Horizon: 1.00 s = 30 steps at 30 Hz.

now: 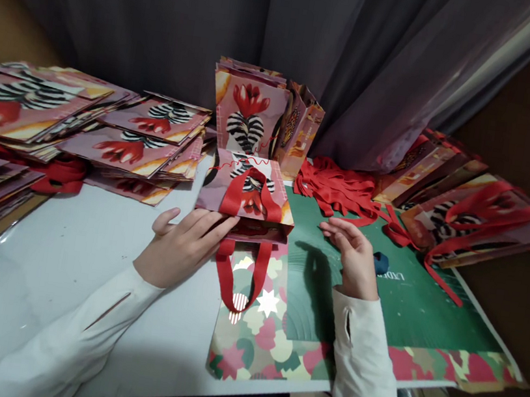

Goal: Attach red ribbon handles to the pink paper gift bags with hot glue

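A pink paper gift bag (216, 197) with a striped and red flower print lies on its side at the table's middle, its mouth towards me. One red ribbon handle (273, 209) rests on its upper face; another ribbon handle (262, 267) hangs in a loop towards me. My left hand (184, 243) lies at the bag's left mouth edge, fingers stretched out and thumb apart. Right of the bag and apart from it, my right hand (358, 257) is raised with fingertips pressed together; whatever is between them is too small to make out.
Flat bags (119, 145) are piled at left, beside a red ribbon roll (61, 173). Upright bags (251, 118) stand behind. Cut red ribbons (336, 185) lie in a heap at back right. More bags (478, 222) lean at right. A green printed sheet (417, 312) covers the table's right side.
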Each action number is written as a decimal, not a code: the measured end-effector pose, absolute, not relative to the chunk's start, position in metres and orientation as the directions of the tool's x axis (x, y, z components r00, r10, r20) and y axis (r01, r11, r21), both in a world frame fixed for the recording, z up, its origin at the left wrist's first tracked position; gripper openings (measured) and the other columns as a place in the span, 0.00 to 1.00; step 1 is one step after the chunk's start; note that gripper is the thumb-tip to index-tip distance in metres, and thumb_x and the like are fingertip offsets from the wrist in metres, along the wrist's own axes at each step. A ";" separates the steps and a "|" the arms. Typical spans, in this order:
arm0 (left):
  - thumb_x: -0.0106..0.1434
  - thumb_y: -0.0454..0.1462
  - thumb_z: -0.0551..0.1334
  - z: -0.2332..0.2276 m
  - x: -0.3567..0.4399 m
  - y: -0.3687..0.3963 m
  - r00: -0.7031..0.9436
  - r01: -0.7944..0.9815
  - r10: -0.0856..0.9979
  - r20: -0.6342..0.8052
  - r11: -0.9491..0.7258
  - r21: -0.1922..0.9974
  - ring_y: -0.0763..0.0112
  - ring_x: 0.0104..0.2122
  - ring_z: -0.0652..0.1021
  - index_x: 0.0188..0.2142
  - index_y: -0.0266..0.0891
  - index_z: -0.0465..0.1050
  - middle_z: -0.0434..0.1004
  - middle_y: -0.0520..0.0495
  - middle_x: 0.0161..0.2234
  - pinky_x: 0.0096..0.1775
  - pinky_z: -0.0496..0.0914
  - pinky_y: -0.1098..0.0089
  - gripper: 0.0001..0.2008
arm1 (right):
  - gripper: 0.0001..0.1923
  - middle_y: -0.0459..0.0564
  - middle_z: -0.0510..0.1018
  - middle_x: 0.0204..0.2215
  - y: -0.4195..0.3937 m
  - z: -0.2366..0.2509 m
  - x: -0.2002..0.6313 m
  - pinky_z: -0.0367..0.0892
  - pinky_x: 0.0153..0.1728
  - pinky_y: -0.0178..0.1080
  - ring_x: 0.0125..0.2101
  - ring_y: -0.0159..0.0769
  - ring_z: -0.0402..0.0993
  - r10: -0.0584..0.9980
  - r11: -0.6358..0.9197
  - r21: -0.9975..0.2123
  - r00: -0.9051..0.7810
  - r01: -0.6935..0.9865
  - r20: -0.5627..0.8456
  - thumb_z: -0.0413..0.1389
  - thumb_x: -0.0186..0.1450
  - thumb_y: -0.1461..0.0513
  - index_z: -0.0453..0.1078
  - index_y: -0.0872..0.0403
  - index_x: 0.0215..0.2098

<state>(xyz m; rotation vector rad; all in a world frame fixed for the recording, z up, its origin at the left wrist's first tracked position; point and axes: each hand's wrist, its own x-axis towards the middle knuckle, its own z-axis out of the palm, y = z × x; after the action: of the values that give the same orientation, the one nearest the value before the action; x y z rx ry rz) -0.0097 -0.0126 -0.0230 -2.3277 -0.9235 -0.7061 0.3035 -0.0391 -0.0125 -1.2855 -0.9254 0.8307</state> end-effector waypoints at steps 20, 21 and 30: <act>0.62 0.29 0.58 -0.027 -0.005 -0.020 0.550 0.764 0.425 0.719 -0.604 -0.227 0.67 0.49 0.69 0.38 0.48 0.74 0.77 0.51 0.47 0.54 0.50 0.60 0.12 | 0.24 0.61 0.55 0.66 -0.050 -0.033 0.238 0.47 0.58 0.56 0.60 0.56 0.53 0.919 0.142 -0.018 -0.125 0.990 0.374 0.56 0.59 0.65 0.70 0.50 0.54; 0.62 0.28 0.58 -0.027 -0.004 -0.020 0.553 0.764 0.424 0.717 -0.602 -0.234 0.67 0.49 0.69 0.38 0.47 0.74 0.78 0.51 0.46 0.54 0.50 0.60 0.12 | 0.23 0.61 0.56 0.65 -0.050 -0.034 0.237 0.47 0.58 0.56 0.59 0.55 0.54 0.921 0.130 0.000 -0.121 0.991 0.369 0.56 0.60 0.65 0.71 0.50 0.53; 0.63 0.30 0.57 -0.026 0.000 -0.025 0.550 0.781 0.446 0.706 -0.573 -0.246 0.65 0.48 0.71 0.40 0.48 0.74 0.78 0.51 0.46 0.52 0.50 0.60 0.11 | 0.22 0.61 0.62 0.61 -0.049 -0.039 0.238 0.51 0.55 0.53 0.56 0.53 0.55 0.931 0.150 -0.073 -0.117 0.986 0.345 0.54 0.60 0.66 0.72 0.53 0.52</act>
<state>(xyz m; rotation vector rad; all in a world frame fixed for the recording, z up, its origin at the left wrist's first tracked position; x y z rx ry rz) -0.0003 -0.0249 -0.0257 -2.2388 -0.9860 -0.8041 0.2376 -0.0489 -0.0388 -1.8489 -2.1241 -0.2496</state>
